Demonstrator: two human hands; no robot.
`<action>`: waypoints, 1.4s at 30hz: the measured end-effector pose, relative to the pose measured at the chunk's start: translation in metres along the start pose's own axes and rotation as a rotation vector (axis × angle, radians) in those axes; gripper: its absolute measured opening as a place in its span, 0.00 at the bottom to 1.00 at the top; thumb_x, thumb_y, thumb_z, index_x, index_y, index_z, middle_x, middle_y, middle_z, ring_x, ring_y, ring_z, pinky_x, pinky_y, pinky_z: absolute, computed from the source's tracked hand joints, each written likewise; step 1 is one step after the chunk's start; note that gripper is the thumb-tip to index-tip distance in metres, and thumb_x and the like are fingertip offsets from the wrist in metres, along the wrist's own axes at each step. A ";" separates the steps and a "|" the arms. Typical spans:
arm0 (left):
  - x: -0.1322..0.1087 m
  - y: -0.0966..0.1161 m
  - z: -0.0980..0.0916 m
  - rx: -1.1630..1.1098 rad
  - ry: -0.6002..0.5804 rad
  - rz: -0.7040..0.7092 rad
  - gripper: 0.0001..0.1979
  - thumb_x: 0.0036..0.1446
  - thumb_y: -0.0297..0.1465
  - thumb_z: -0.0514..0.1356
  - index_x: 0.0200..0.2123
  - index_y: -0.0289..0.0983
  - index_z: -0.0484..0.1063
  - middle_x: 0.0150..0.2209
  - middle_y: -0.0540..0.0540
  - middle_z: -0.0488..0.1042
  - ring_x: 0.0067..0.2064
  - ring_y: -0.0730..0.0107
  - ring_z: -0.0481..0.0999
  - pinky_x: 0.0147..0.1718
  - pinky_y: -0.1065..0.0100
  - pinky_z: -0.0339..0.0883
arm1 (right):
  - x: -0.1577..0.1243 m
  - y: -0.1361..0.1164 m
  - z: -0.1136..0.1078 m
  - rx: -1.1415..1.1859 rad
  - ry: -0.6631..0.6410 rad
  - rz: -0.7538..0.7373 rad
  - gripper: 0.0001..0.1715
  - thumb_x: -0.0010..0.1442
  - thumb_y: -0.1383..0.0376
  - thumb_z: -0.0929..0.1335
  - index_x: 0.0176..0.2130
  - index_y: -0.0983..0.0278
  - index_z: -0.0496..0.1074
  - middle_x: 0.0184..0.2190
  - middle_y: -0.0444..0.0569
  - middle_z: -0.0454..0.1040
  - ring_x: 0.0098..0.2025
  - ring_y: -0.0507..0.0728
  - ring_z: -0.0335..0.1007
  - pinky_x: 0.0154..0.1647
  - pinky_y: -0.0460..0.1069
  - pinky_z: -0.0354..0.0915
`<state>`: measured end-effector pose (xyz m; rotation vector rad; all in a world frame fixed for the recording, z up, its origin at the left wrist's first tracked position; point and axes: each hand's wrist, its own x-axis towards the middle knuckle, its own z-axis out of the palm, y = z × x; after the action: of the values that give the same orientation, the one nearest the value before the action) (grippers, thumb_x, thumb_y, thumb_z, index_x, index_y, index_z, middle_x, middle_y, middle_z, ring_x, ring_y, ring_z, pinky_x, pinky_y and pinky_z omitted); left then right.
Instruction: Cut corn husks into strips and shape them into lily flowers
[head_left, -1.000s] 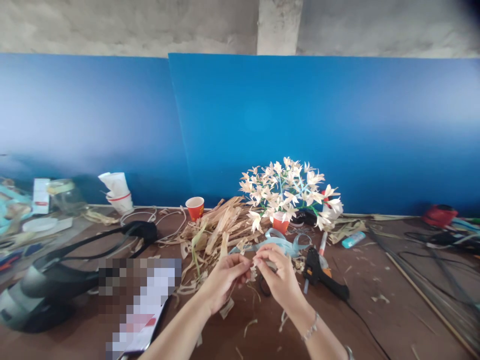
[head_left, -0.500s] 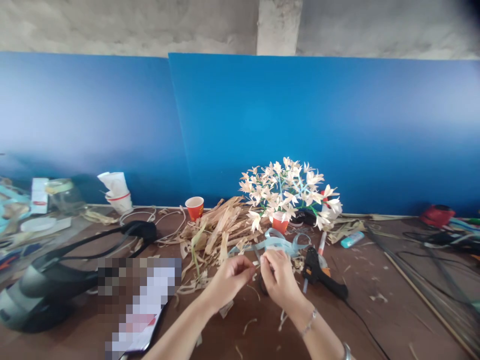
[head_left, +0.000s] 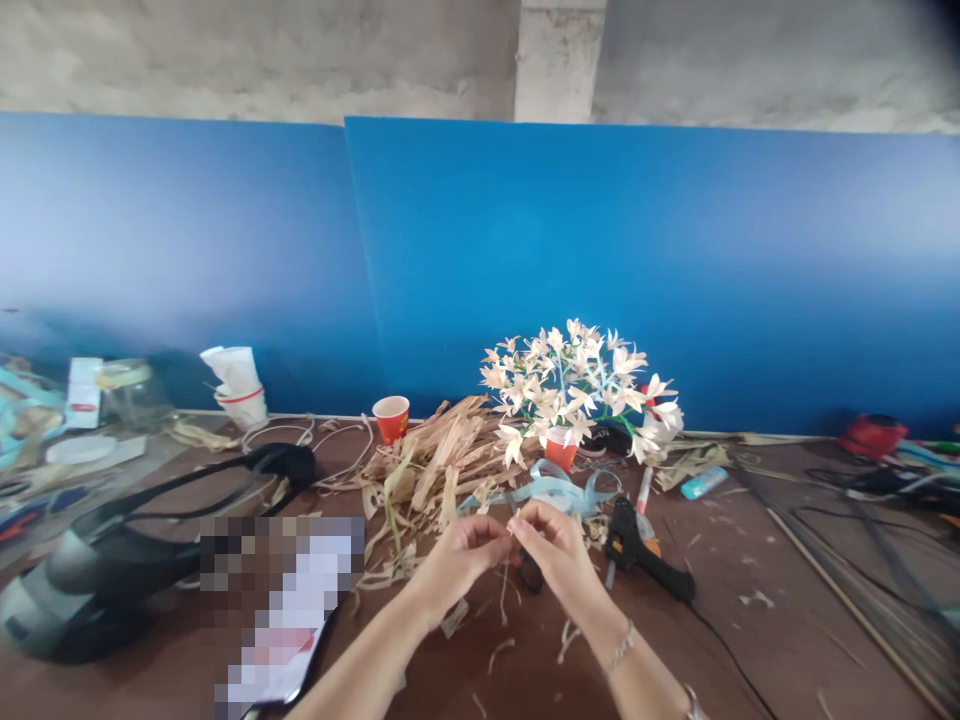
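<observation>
Close together over the middle of the brown table, my left hand (head_left: 466,548) and my right hand (head_left: 553,545) meet at the fingertips. Both are pinched closed. A tiny pale bit shows at the right fingertips, too small to name; what the left fingers hold is hidden. Dark loops like scissor handles (head_left: 531,572) show beneath the right hand. Behind the hands lies a light blue ribbon (head_left: 555,485), and past it white flowers (head_left: 574,385) on green and blue stems stand in a red paper cup (head_left: 559,452). Dried husks (head_left: 442,450) are heaped to the left.
A black glue gun (head_left: 649,555) with a cord lies right of my hands, near a turquoise tube (head_left: 703,483). On the left are a phone (head_left: 289,640), a black strapped headset (head_left: 97,580) and a red cup (head_left: 391,420). Scraps litter the table (head_left: 720,640).
My right hand has shifted slightly left, and its fingertips now meet the left hand's. The dark loops show more clearly below it. The left hand has barely moved.
</observation>
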<state>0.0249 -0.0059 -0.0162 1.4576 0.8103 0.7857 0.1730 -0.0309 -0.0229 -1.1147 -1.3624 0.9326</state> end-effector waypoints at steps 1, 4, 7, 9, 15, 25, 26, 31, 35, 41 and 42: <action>0.000 -0.001 0.000 -0.007 0.002 0.005 0.13 0.48 0.39 0.61 0.26 0.34 0.71 0.26 0.49 0.73 0.29 0.72 0.67 0.32 0.70 0.58 | 0.000 0.000 0.000 -0.019 0.007 -0.002 0.14 0.54 0.58 0.66 0.23 0.63 0.66 0.18 0.42 0.66 0.23 0.51 0.62 0.25 0.46 0.59; 0.002 -0.002 -0.001 -0.002 0.024 0.002 0.12 0.47 0.38 0.61 0.26 0.34 0.72 0.24 0.51 0.70 0.28 0.73 0.66 0.30 0.71 0.57 | 0.000 -0.001 -0.001 -0.105 0.038 -0.030 0.13 0.54 0.59 0.66 0.23 0.64 0.66 0.19 0.41 0.64 0.24 0.50 0.60 0.25 0.45 0.57; 0.002 -0.001 -0.002 0.036 0.039 0.000 0.11 0.47 0.37 0.61 0.25 0.34 0.72 0.22 0.52 0.69 0.27 0.74 0.65 0.29 0.71 0.57 | 0.000 -0.001 -0.001 -0.148 0.041 -0.045 0.13 0.54 0.60 0.66 0.23 0.64 0.66 0.19 0.41 0.64 0.24 0.50 0.59 0.25 0.45 0.57; 0.002 0.000 -0.002 0.032 0.037 0.002 0.10 0.47 0.36 0.61 0.25 0.34 0.72 0.23 0.51 0.70 0.27 0.73 0.66 0.30 0.70 0.58 | 0.000 -0.001 -0.001 -0.152 0.037 -0.048 0.13 0.54 0.59 0.66 0.23 0.65 0.66 0.19 0.41 0.64 0.24 0.50 0.60 0.26 0.45 0.57; 0.001 0.000 0.000 0.068 0.052 0.004 0.10 0.47 0.36 0.61 0.23 0.34 0.72 0.21 0.51 0.67 0.24 0.75 0.63 0.26 0.71 0.56 | 0.001 -0.002 -0.003 -0.180 0.097 -0.103 0.13 0.55 0.60 0.65 0.24 0.64 0.66 0.21 0.43 0.66 0.25 0.51 0.62 0.27 0.45 0.59; 0.007 -0.004 0.001 0.251 0.140 0.105 0.10 0.48 0.36 0.57 0.24 0.34 0.71 0.21 0.51 0.68 0.25 0.73 0.65 0.27 0.71 0.57 | 0.002 -0.009 0.001 -0.302 0.180 -0.143 0.13 0.54 0.58 0.64 0.23 0.63 0.65 0.21 0.43 0.67 0.25 0.52 0.63 0.26 0.45 0.60; 0.007 -0.004 0.001 0.286 0.155 0.141 0.10 0.48 0.36 0.57 0.24 0.34 0.72 0.22 0.51 0.69 0.26 0.71 0.66 0.28 0.70 0.58 | 0.002 -0.010 0.002 -0.322 0.183 -0.137 0.14 0.54 0.58 0.64 0.23 0.63 0.65 0.21 0.43 0.67 0.25 0.52 0.63 0.25 0.45 0.60; 0.009 -0.005 -0.003 0.360 0.203 0.236 0.10 0.49 0.34 0.57 0.23 0.35 0.71 0.24 0.49 0.70 0.31 0.68 0.69 0.34 0.68 0.61 | 0.001 -0.019 -0.025 -0.537 0.092 -0.090 0.16 0.57 0.58 0.60 0.23 0.63 0.65 0.20 0.44 0.68 0.24 0.53 0.65 0.26 0.46 0.60; 0.009 -0.002 -0.004 0.267 0.212 0.175 0.11 0.49 0.36 0.56 0.26 0.34 0.72 0.25 0.48 0.69 0.30 0.68 0.68 0.32 0.69 0.61 | -0.020 -0.019 -0.071 -1.124 0.424 0.023 0.14 0.51 0.65 0.63 0.39 0.66 0.67 0.39 0.55 0.71 0.43 0.62 0.66 0.42 0.53 0.60; 0.005 0.001 -0.001 0.210 0.217 0.078 0.12 0.49 0.38 0.57 0.27 0.34 0.73 0.23 0.50 0.67 0.27 0.70 0.66 0.30 0.69 0.59 | -0.047 0.003 -0.097 -1.469 0.307 0.399 0.31 0.45 0.73 0.64 0.51 0.73 0.60 0.41 0.62 0.71 0.45 0.66 0.67 0.42 0.54 0.58; 0.005 0.002 0.000 0.210 0.215 0.071 0.12 0.49 0.38 0.57 0.27 0.34 0.73 0.23 0.50 0.67 0.27 0.70 0.66 0.30 0.69 0.58 | -0.048 0.006 -0.097 -1.474 0.281 0.380 0.29 0.46 0.74 0.63 0.50 0.71 0.61 0.40 0.61 0.71 0.44 0.65 0.68 0.41 0.54 0.58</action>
<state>0.0274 -0.0014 -0.0147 1.6130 1.0333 0.9453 0.2690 -0.0812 -0.0310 -2.5285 -1.5611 -0.2015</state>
